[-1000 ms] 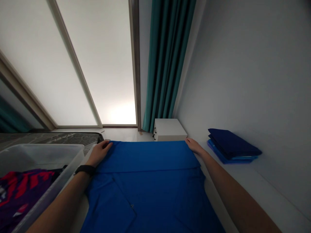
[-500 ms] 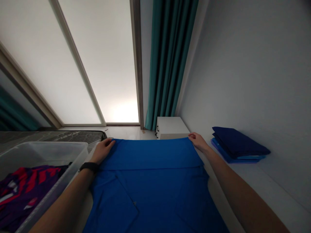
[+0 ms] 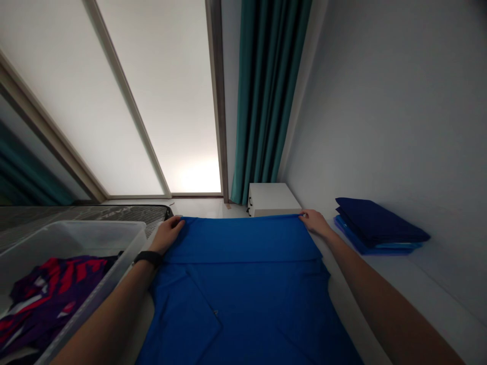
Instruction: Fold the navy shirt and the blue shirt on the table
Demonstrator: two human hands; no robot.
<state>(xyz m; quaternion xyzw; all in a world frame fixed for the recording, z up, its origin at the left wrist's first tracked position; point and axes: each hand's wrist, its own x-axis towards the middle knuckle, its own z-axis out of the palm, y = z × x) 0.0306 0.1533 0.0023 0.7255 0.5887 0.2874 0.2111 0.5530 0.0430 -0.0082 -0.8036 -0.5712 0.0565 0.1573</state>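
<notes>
A blue shirt (image 3: 247,294) lies spread out in front of me, its far part folded over into a wide straight band. My left hand (image 3: 170,234), with a dark band on the wrist, pinches the far left corner of that fold. At the far right corner, the fingers of my right hand (image 3: 314,221) are closed on the cloth too. The fabric is stretched fairly flat between both hands, with creases on the nearer part. Its near end runs out of the picture.
To the left stands a clear plastic bin (image 3: 99,233) with purple and red clothing (image 3: 64,286) inside. A stack of folded blue garments (image 3: 380,223) rests on the right by the wall. Beyond the far edge is a white cabinet (image 3: 272,195), near a teal curtain (image 3: 261,101).
The whole scene has shifted slightly to the right in view. Both hands keep their hold on the fold's corners, and the shirt looks almost the same.
</notes>
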